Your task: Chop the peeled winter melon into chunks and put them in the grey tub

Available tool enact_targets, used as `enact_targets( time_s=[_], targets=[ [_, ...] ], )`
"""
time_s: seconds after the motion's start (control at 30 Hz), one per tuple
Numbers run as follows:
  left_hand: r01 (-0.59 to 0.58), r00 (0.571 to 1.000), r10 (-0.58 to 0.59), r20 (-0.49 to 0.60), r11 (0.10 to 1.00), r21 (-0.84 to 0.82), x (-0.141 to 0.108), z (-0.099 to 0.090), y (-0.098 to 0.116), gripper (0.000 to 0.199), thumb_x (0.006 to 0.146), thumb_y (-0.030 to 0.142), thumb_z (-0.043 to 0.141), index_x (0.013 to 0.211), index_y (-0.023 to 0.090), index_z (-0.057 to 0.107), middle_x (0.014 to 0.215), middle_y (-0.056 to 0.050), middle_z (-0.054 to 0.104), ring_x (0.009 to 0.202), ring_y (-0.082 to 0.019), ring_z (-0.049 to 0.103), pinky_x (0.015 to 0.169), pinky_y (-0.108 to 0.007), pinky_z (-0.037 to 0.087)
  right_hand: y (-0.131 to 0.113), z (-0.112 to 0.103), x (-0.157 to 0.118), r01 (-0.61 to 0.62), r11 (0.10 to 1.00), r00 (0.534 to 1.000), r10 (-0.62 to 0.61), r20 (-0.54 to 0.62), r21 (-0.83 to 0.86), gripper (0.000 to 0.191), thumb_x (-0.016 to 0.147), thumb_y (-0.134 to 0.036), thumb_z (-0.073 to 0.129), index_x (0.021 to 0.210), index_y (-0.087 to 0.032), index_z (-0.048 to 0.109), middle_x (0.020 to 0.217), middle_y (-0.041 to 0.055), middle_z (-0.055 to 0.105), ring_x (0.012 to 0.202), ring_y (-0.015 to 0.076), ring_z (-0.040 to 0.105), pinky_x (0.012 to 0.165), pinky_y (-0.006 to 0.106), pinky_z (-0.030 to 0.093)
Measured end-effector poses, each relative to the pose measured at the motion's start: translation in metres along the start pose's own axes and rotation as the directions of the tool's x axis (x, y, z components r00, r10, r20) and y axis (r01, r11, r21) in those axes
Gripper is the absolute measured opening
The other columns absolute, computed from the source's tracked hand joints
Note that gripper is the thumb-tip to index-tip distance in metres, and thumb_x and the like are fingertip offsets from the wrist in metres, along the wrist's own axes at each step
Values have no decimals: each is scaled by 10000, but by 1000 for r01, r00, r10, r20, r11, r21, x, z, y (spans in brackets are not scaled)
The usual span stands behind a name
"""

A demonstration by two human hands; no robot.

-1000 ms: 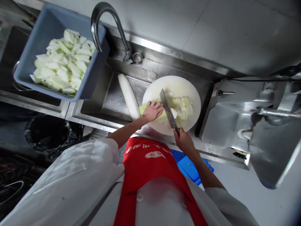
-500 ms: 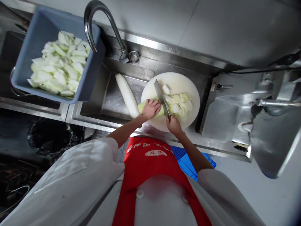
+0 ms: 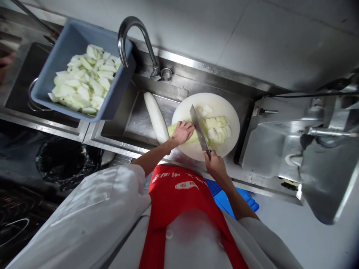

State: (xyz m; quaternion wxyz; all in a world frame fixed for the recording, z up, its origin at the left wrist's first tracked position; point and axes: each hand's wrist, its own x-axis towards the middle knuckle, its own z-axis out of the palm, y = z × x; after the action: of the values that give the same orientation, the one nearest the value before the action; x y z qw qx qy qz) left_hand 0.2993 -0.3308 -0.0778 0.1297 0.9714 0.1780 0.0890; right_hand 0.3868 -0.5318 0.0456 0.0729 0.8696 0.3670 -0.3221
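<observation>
In the head view, a pale green peeled long vegetable (image 3: 174, 129) lies on the round white cutting board (image 3: 230, 108). My left hand (image 3: 183, 132) presses down on it, fingers bent over its top close to the blade. In my right hand (image 3: 215, 164) is the handle of a cleaver (image 3: 199, 128), whose blade stands at the vegetable's right end. Just right of the blade lie several cut pieces (image 3: 217, 128), pale yellow-green, with whiter ones above. A whole white long vegetable (image 3: 156, 116) leans in the sink, left of the board.
A blue-grey bin (image 3: 108, 102) of cut pale slices stands at the left, across the sinks. The curved faucet (image 3: 134, 22) rises behind the sink basin (image 3: 137, 119). A metal machine (image 3: 263, 142) is on the right. Below left sits a black-lined bin (image 3: 67, 160).
The cleaver's handle has moved right and toward me, and the blade is further from my left fingers. My left hand stays on the vegetable. The whole view has shifted slightly.
</observation>
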Motion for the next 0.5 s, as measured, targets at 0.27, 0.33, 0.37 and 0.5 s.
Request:
enact_targets(
  time_s=[0.27, 0.33, 0.37, 0.5],
  targets=[
    [-5, 1000, 5, 4, 1000, -25, -1, 3, -1, 318, 1059, 316, 384, 1117, 230, 684, 1138, -96, 652, 1015, -287, 516, 874, -469, 366, 1, -7, 5, 16, 1000, 997, -16, 75, 8, 323, 1084, -379, 379, 1117, -117, 565, 942, 161, 724, 909, 270, 703, 722, 292, 406],
    [-2, 1000, 3, 7, 999, -39, 0, 3, -2, 315, 1056, 316, 390, 1142, 232, 681, 1142, -98, 652, 1019, -289, 517, 875, -471, 367, -7, -3, 21, 19, 1000, 997, -20, 71, 13, 326, 1086, -369, 377, 1133, -106, 563, 964, 167, 722, 937, 269, 699, 744, 292, 417],
    [-2, 1000, 2, 10, 999, -48, 0, 4, -2, 312, 1054, 317, 396, 1156, 234, 679, 1147, -100, 652, 1024, -290, 518, 876, -472, 367, -11, 0, 30, 23, 1000, 998, -24, 58, 18, 323, 1087, -361, 376, 1139, -103, 564, 985, 170, 721, 957, 267, 695, 761, 291, 423],
    [10, 1000, -9, 16, 997, -74, 0, 2, -3, 312, 1052, 319, 404, 1166, 236, 682, 1162, -102, 655, 1036, -291, 519, 885, -473, 367, -26, 21, 57, 31, 999, 999, -30, -34, 34, 326, 1088, -347, 377, 1144, -94, 574, 1077, 187, 706, 1013, 263, 675, 827, 292, 435]
  ],
)
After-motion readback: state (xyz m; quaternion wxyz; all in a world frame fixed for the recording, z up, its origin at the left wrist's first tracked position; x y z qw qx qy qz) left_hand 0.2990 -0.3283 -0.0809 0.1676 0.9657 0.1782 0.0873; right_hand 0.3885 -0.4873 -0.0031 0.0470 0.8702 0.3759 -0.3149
